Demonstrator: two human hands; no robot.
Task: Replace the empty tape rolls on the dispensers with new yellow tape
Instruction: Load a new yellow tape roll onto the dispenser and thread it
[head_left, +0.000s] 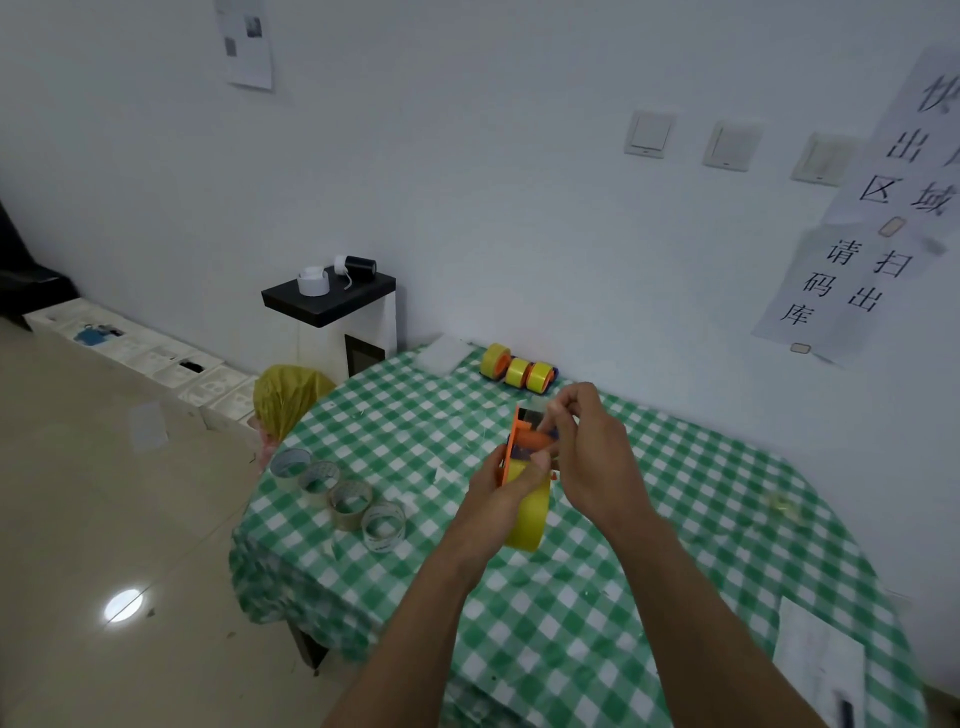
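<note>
Over table (623, 597) — hands (587, 457) gripping dispenser (524, 441)

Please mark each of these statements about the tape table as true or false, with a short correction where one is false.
1. Both hands hold the orange dispenser above the table. True.
2. The roll on the held dispenser is blue. False: the yellow tape roll is mounted on it.
3. Four empty cores lie in a row on the checked cloth. True.
4. The yellow rolls by the wall are stacked upright in a tower. False: they lie side by side in a row.
5. The left hand grips low; the right hand works near the top. True.
</note>
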